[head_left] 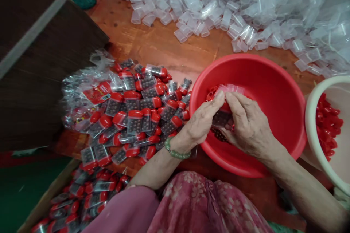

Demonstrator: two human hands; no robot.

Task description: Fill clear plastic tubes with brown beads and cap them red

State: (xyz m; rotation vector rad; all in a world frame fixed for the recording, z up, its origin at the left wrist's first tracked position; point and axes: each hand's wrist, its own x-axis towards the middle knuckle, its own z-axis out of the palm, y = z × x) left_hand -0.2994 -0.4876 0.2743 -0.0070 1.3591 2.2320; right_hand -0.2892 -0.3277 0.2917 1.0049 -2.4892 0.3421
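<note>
Here's the widest thing of all, the reddish-brown wooden floor (153, 43), running right across the middle of the frame. Over the top and upper right spreads a huge heap of clear plastic sleeves (232, 7), tumbled every which way. Dark wooden furniture (32, 51) fills the upper left, and look right of centre: a big red basin (276, 116) sits there, wide and round!

Left of the basin lies a crowded pile of red-capped containers (136, 113), see-through and packed with dark little balls, with a second batch (93, 196) at the lower left. Pink floral clothing (210, 207) takes the bottom centre. At the right edge stands a cream tub (310, 127), just beside the basin, holding red plastic pieces (328, 127). A crumpled clear bag (72, 91) rests against the pile on its left side.

Now to the hands, close together over the basin's left part! The right hand (247, 127) curls its fingers around one small container (221, 119), and the left hand (201, 122) grips it from the other side, thumb up by the top, its fingers mostly hidden. That container shows a red cap and a dark filling between the two. And smallest, round the left wrist, a green bead bracelet (177, 149).
</note>
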